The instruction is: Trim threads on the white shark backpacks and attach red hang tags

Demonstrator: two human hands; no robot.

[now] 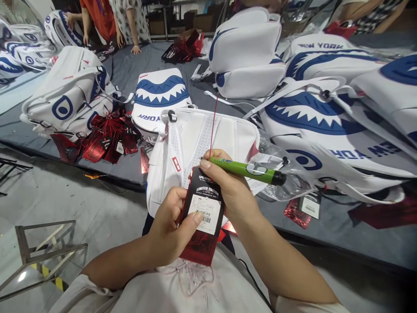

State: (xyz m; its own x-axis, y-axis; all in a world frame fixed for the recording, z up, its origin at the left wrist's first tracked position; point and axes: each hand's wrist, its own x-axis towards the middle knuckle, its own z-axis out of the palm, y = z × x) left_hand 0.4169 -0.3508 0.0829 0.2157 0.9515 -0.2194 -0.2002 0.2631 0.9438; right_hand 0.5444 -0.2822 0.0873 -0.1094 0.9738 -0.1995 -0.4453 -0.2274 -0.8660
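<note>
My left hand [171, 230] holds a black and red hang tag [203, 213] with a white barcode label, thumb pressed on the label. My right hand [228, 182] grips a green pen-like tool [250, 170] lying across its fingers, with its dark tip pointing right. A thin red string [213, 126] rises from the top of the tag to a white backpack [202, 139] lying back side up at the table's front edge, just beyond both hands.
Several white backpacks with blue shark-mouth prints [312, 113] cover the grey table [130, 74]. A pile of red tags [104, 139] lies left of my backpack. Other people [110, 21] stand at the far side. A metal frame [42, 252] stands on the floor at left.
</note>
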